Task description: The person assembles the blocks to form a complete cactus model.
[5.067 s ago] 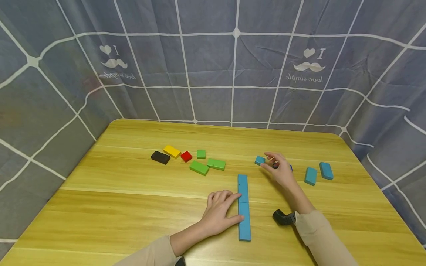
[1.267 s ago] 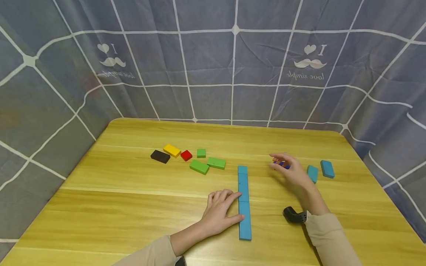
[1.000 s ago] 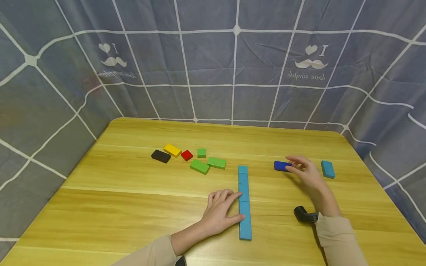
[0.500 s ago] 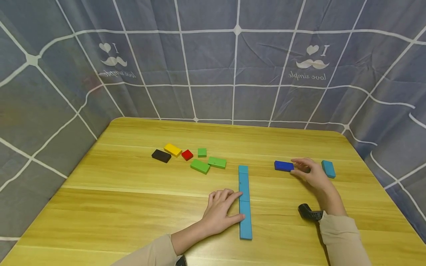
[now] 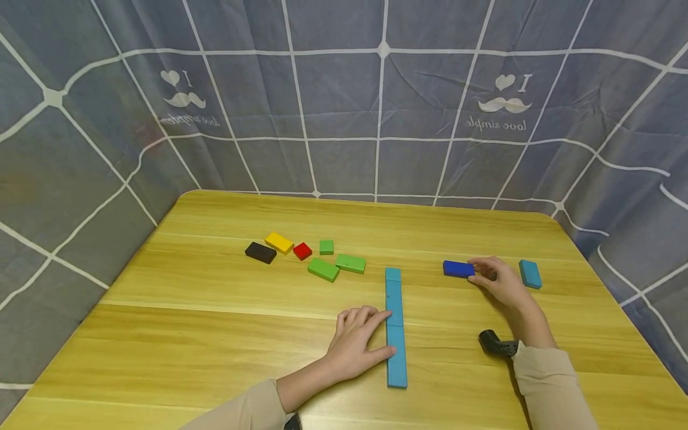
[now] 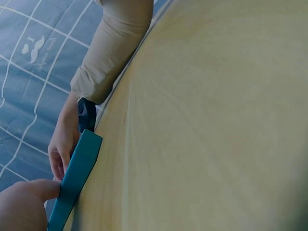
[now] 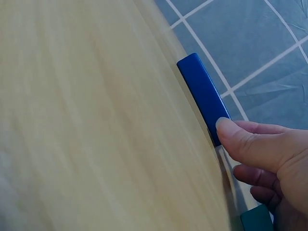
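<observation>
In the head view my left hand (image 5: 356, 343) rests beside a straight row of light blue blocks (image 5: 395, 322), index finger and thumb touching its left edge. Two long blocks and a short one at the far end make up this row. The left wrist view has my thumb against the near light blue block (image 6: 77, 180). Over on the right, my right hand (image 5: 502, 283) pinches the right end of a dark blue block (image 5: 457, 269) between thumb and index finger. Its other fingers are curled in the right wrist view, close to a teal block (image 7: 257, 219) mostly hidden from the head view.
Another light blue block (image 5: 530, 273) lies right of my right hand. At the back left are a black block (image 5: 260, 252), a yellow block (image 5: 279, 242), a red block (image 5: 302, 251) and several green blocks (image 5: 323, 270). A grey curtain (image 5: 344, 107) stands behind the wooden table (image 5: 188, 334).
The short light blue block went from my right hand to the row's far end. Then my right hand moved right, uncovering the dark blue block, and came to its right end. My left hand stayed put.
</observation>
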{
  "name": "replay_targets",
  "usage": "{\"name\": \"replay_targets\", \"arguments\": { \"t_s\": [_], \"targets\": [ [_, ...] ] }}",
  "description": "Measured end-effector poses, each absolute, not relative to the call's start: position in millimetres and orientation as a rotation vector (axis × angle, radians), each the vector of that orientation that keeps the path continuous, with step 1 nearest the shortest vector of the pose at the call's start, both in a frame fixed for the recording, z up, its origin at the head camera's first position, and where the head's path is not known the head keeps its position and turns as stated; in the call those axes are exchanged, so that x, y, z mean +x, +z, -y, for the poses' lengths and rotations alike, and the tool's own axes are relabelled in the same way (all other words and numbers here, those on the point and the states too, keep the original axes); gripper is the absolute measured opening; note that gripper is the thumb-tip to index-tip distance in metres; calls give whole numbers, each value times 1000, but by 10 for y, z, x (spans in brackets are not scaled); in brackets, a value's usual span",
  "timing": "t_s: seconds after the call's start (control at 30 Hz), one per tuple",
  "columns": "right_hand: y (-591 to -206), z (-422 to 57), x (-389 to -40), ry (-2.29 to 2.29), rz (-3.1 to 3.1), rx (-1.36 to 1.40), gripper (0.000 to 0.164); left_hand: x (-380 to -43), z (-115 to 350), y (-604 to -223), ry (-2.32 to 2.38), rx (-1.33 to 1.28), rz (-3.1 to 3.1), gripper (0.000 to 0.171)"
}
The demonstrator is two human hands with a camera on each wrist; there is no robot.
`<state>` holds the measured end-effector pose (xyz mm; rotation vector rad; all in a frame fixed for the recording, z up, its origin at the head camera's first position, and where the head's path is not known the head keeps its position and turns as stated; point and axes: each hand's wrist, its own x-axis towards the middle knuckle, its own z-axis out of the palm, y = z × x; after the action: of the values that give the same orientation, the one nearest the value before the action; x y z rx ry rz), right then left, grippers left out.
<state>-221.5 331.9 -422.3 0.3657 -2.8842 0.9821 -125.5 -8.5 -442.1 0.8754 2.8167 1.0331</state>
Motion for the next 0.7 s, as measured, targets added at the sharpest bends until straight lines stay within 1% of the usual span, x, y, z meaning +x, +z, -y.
{"name": "replay_targets", "arguments": {
  "t_s": [0.3,0.47,0.7],
  "targets": [
    [-4207,-3242,-2183,944,2839,404,30,-1247,96,-4436,1047,901,-2831,58],
    [-4168,-3144,-2133,996,2850,422,30,-1253,92,-4445,1051,901,-2833,57],
    [-4144,-2958,-2047,1108,2818,579,29,-1254,88,-4429,1034,882,-2841,58]
  ]
}}
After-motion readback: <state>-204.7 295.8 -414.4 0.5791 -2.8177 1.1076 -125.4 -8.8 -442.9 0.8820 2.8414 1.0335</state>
